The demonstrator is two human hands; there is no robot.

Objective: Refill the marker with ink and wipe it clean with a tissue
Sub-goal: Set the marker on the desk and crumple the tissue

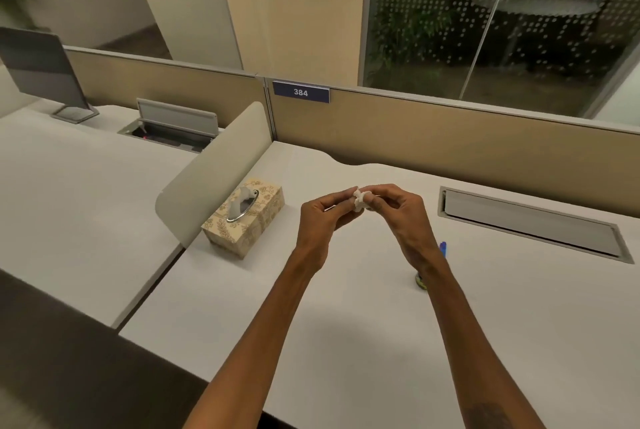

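Note:
Above the white desk (346,324) my two hands meet, fingertips together. My left hand (322,220) pinches a thin white marker (329,209), of which only a sliver shows between the fingers. My right hand (401,217) pinches a small crumpled white tissue (360,201) that is wrapped around the marker where the hands meet. A blue cap (443,248) lies on the desk just right of my right wrist. A small ink bottle (420,281) stands under my right forearm, mostly hidden by it.
A patterned beige tissue box (256,220) with a tissue sticking up stands left of my hands, beside a low curved divider (207,179). A recessed cable tray (530,224) lies at the right. A tan partition (450,137) closes the desk's far side.

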